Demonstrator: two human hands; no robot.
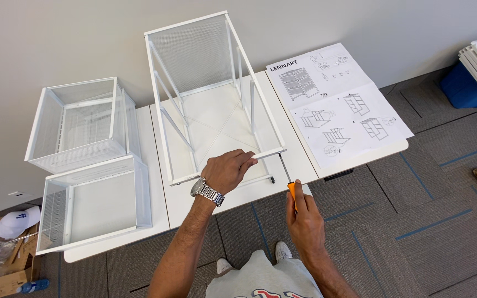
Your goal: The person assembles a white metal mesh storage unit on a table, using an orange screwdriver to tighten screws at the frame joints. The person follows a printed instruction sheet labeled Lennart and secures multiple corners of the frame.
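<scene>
Head view looks down on a white table (161, 207) bearing a white metal frame (211, 96). The left hand (226, 170), with a metal wristwatch (206, 191), grips the frame's near bottom rail. Just right of the frame's near corner, the right hand (303, 218) is closed on an orange-handled screwdriver (286, 177), tip at that corner. Two mesh drawers (84, 165) sit left of the frame; an instruction sheet (338, 105) lies right.

White unfolded instruction sheet (338, 105) on table's right end; brown cardboard box (12, 265) bottom left on floor
</scene>
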